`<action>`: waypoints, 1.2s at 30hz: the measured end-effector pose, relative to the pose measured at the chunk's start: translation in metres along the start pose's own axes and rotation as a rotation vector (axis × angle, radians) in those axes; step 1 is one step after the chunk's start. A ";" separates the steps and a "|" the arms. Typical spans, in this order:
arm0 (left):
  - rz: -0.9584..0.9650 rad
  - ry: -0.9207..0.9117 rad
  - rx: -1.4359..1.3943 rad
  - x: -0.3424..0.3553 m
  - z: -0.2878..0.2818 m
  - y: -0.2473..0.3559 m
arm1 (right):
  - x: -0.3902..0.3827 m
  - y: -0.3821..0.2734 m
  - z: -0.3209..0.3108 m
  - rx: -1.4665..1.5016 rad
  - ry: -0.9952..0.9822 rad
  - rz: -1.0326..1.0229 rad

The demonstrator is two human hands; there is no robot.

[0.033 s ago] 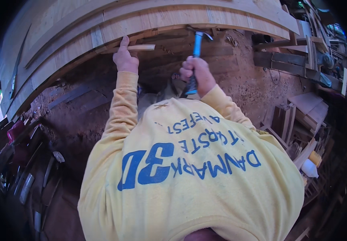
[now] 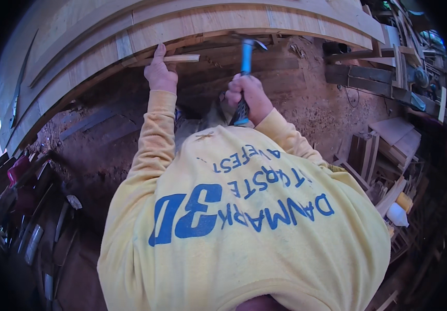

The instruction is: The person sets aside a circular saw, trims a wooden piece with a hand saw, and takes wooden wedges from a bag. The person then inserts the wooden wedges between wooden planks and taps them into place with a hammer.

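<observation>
My left hand (image 2: pixel 160 75) is closed around a pale wooden strip (image 2: pixel 186 58) at the near edge of a big wooden workpiece (image 2: pixel 223 19). Its thumb points up against that edge, and the other fingers are hidden underneath. A claw hammer (image 2: pixel 246 58) with a blue and black handle stands upright in my right hand (image 2: pixel 251 95), whose fingers wrap the lower grip. The hammer's head is blurred and lies close to the workpiece's edge, to the right of the strip; whether it touches cannot be made out.
Timber beams (image 2: pixel 366 78) and stacked boards (image 2: pixel 389 137) lie to the right. A white plastic container (image 2: pixel 397 214) sits among scraps there. At the far left a metal-bladed handsaw-like tool (image 2: pixel 15 111) rests on the workpiece, and dark clutter (image 2: pixel 32 217) fills the lower left.
The hammer and my right hand have shifted slightly left, and the hammer's head has become blurred. My left hand keeps its hold on the strip.
</observation>
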State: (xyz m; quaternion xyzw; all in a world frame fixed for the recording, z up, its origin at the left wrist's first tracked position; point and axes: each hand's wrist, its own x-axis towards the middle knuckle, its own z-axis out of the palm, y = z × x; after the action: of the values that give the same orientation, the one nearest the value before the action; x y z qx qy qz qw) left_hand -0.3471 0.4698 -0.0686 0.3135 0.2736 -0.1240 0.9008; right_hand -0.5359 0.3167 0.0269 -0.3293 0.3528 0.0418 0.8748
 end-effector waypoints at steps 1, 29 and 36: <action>0.001 -0.001 0.031 0.001 -0.003 0.000 | 0.002 0.008 -0.011 -0.212 -0.182 -0.003; -0.267 -0.066 -0.236 -0.019 0.033 -0.033 | -0.016 -0.001 -0.045 -0.195 0.103 0.084; -0.088 -0.046 -0.164 -0.020 0.041 -0.054 | -0.032 -0.005 -0.042 -0.325 0.131 0.027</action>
State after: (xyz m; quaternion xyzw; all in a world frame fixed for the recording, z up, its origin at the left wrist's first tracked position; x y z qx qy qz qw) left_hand -0.3674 0.4031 -0.0574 0.2232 0.2753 -0.1478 0.9233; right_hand -0.5826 0.2926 0.0279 -0.4635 0.4022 0.0886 0.7846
